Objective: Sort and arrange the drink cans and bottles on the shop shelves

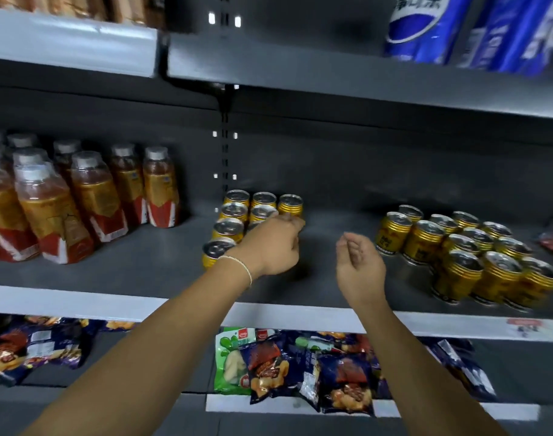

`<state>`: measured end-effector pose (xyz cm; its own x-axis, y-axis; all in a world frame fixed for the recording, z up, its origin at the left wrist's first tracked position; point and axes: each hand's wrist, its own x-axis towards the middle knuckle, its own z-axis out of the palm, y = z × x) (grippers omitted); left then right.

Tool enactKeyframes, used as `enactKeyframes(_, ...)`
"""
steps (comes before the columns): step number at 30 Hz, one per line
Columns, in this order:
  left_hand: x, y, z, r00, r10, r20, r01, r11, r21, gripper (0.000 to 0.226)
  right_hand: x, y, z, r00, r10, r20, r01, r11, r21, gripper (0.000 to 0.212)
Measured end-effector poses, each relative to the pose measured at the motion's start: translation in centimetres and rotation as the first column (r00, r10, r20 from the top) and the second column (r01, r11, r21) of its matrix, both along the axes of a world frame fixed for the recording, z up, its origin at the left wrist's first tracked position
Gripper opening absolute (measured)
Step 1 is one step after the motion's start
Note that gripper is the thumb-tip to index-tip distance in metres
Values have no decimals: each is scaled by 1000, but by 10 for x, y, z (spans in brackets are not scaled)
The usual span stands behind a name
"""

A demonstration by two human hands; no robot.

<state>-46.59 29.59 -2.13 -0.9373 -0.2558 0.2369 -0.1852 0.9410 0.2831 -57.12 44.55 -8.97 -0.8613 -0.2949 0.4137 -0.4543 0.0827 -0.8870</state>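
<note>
Two groups of gold cans stand upright on the middle shelf point(143, 265). The left group point(234, 212) sits in short rows running from the back panel toward the front edge. The right group point(464, 247) is a looser cluster well apart from it, with bare shelf between them.

We note the left hand point(273, 245) reaching in, back of the hand up, over the right side of the left group, where it hides part of the second row. Its fingers curl downward. We cannot tell whether they grip a can, as the hand itself covers the contact. A thin bracelet point(240, 265) circles that wrist.

The right hand point(358, 262) hovers above the bare stretch between the groups, fingers loosely curled, holding nothing and touching no can.

Bottles point(89, 190) of amber drink with grey caps fill the shelf's left end, clear of the cans. Blue packs point(426, 26) sit on the shelf above, at right. Snack packets point(300, 366) lie on the shelf below. The frame edges are blurred.
</note>
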Motion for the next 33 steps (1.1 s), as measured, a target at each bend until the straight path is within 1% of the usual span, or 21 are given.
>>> enactKeyframes(2,-20,30,-2,999,-46,-21,47,998,39,45,-15,32,11,994,-41,-102,49,996,79,25)
enactKeyframes(4,-39,59,-5,996,-91,-24,93,995,48,52,-31,63,20,972,-98,-212,137,975,178,30)
enactKeyframes(6,-57,86,-8,992,-126,2,126,990,59,55,-48,93,26,945,-166,-281,236,943,236,32)
enactKeyframes(9,-79,118,-12,984,-173,36,169,982,82,52,-71,128,30,904,-239,-355,358,877,322,36)
enactKeyframes(12,-96,145,-17,978,-200,54,194,976,101,48,-92,152,29,902,-263,-341,408,778,478,47)
enactKeyframes(14,-103,159,-22,976,-206,63,199,974,106,49,-102,160,28,909,-253,-330,406,711,574,53)
enactKeyframes(17,-109,172,-31,977,-197,82,188,976,107,48,-115,163,26,922,-210,-326,382,638,669,56)
enactKeyframes(20,-111,174,-36,980,-164,114,152,982,111,46,-125,161,28,924,-189,-332,377,586,717,57)
enactKeyframes(23,-110,172,-39,982,-134,133,118,985,125,45,-130,160,33,935,-180,-306,353,568,743,56)
enactKeyframes(26,-109,170,-39,983,-124,137,104,985,139,45,-129,159,40,929,-178,-325,369,525,767,50)
enactKeyframes(28,-107,169,-38,984,-127,123,108,983,150,45,-127,158,45,923,-189,-334,382,530,757,46)
enactKeyframes(30,-105,167,-37,985,-134,106,115,979,168,45,-124,157,48,933,-199,-299,358,582,730,49)
enactKeyframes(31,-103,166,-36,986,-138,97,119,976,181,46,-121,156,49,945,-199,-261,328,624,710,52)
enactKeyframes(33,-99,162,-34,986,-150,71,132,968,215,48,-113,152,51,972,-178,-151,234,749,620,59)
